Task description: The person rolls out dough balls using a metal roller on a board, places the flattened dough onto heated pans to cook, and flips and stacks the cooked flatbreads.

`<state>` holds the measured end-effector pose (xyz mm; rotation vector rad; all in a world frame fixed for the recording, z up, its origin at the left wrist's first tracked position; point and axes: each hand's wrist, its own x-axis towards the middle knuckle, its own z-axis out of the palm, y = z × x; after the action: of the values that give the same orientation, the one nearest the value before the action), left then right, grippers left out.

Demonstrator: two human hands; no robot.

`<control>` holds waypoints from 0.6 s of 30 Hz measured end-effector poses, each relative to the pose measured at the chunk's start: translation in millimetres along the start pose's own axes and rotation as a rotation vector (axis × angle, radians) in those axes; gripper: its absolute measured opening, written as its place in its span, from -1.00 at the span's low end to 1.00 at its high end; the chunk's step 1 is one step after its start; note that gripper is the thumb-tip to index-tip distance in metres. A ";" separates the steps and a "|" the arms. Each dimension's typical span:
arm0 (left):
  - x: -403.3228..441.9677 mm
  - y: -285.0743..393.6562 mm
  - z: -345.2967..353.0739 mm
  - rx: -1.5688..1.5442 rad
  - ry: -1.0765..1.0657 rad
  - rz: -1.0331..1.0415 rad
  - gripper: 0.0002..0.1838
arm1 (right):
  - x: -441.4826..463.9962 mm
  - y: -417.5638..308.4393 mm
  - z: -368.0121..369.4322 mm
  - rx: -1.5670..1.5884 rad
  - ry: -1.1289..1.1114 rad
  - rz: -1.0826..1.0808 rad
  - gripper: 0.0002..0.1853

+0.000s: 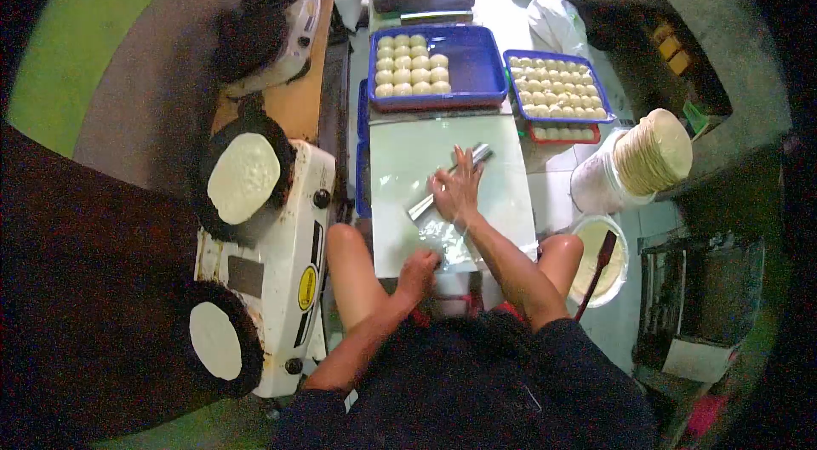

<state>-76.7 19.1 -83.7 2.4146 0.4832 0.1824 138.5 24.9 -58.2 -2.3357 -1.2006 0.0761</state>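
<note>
My right hand (457, 193) is over a shiny metal rolling pin (421, 207), which lies slantwise across a pale work board (400, 152). Its fingers reach across the pin, gripping it from above. Clear, glossy plastic sheet (451, 247) covers part of the board below the pin. At the board's near edge my left hand (419, 273) is closed, its fingertips at the edge of the sheet. Any dough under the plastic is too faint to make out.
Beyond the board, a blue tray (477, 67) holds dough balls; another blue tray (557, 120) of balls stands right. Left, a stove (298, 280) carries two pans with flatbreads (244, 178). Right are stacked flatbreads (659, 152) on a white bucket (596, 182) and a tub (621, 271) with a brush.
</note>
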 end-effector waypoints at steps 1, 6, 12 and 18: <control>-1.8 -3.4 8.7 -0.005 0.002 -0.018 -0.78 | -6.8 4.7 0.0 0.142 -0.018 0.006 -0.48; -4.1 3.1 6.4 -0.005 -0.018 -0.007 -0.70 | -18.7 -1.6 -24.5 0.011 -0.388 -0.049 -0.27; -3.8 -1.0 10.7 -0.014 -0.007 0.020 -0.70 | -31.1 9.0 -10.9 -0.091 -0.039 -0.034 -0.52; 2.9 -3.5 6.7 -0.050 -0.118 -0.031 -0.71 | -8.7 -2.1 -29.2 -0.016 -0.193 0.084 -0.56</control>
<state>-73.4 18.8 -91.1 2.3520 0.4568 0.0376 139.6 7.1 -33.3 -2.4372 -1.1950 0.3295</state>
